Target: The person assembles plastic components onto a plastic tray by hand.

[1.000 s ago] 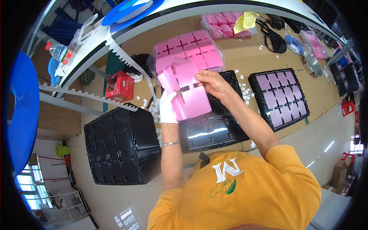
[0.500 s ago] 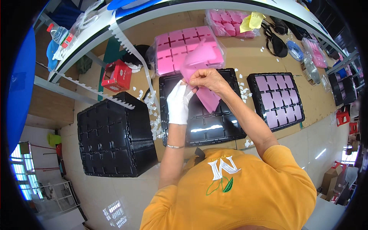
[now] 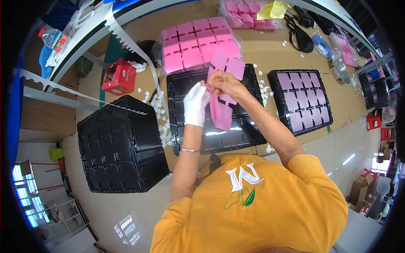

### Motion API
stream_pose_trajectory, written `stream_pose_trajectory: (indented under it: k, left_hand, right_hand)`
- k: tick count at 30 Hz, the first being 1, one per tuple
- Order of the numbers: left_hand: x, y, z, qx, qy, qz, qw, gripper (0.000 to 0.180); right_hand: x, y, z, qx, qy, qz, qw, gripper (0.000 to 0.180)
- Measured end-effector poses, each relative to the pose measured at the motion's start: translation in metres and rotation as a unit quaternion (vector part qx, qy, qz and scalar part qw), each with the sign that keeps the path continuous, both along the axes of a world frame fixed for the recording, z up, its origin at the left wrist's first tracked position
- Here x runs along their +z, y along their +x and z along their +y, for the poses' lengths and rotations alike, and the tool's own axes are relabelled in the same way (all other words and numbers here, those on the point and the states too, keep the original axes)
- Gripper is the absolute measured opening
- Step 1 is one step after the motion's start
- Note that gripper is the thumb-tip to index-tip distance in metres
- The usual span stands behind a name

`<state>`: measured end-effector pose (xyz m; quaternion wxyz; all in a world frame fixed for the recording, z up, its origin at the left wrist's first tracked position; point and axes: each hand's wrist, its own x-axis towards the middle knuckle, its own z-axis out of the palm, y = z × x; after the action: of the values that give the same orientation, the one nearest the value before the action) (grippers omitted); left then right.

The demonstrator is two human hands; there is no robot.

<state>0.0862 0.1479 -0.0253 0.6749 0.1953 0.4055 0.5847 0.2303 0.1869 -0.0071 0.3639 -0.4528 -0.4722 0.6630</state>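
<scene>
While the 2 hands meet above the centre black plastic tray [image 3: 247,120], a pink foam sheet [image 3: 216,107] hangs folded between them. On the right, another black plastic tray [image 3: 276,99] holds lilac foam [image 3: 302,96] with cross-shaped slots. A stack of nested black trays [image 3: 109,145] stands tilted at the left, below an open-topped red box [image 3: 122,78]. Behind the centre tray, a clear plastic bag [image 3: 239,43] encloses a stack of slotted pink foam [image 3: 200,55].

The sheet's long axis runs from near the body outward, 1 end toward the bag and the other over the tray; its flaps fan to the right.

The white-gloved left hand [image 3: 196,105] points away from the body, fingertips closed at the sheet's left edge, its forearm nearly straight ahead. The bare right hand [image 3: 226,83] slants in from the right, palm down, thumb and index finger pinched on the sheet, elbow bent. White scraps [image 3: 162,122] lie on the desk [image 3: 257,52] left of the centre tray.
</scene>
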Motion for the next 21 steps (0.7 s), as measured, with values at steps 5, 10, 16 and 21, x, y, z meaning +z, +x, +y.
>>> stream_pose_trajectory:
  k: [5, 10, 16, 21]
  left_hand:
    - [-0.009, -0.002, 0.000, -0.013, 0.021, 0.059, 0.998, 0.042]
    - [-0.001, 0.013, -0.003, -0.007, -0.002, 0.060, 0.998, 0.038]
    - [-0.005, 0.017, -0.005, 0.040, 0.003, 0.150, 0.988, 0.033]
    - [0.003, 0.033, -0.009, 0.097, 0.078, 0.235, 0.964, 0.032]
  right_hand:
    - [-0.001, -0.001, -0.006, -0.019, -0.007, -0.007, 1.000, 0.018]
    - [0.003, 0.007, -0.017, -0.053, 0.017, 0.010, 0.998, 0.025]
    - [0.007, 0.009, -0.057, -0.068, 0.070, -0.144, 0.985, 0.050]
    - [0.024, 0.005, -0.085, -0.069, 0.169, -0.250, 0.951, 0.092]
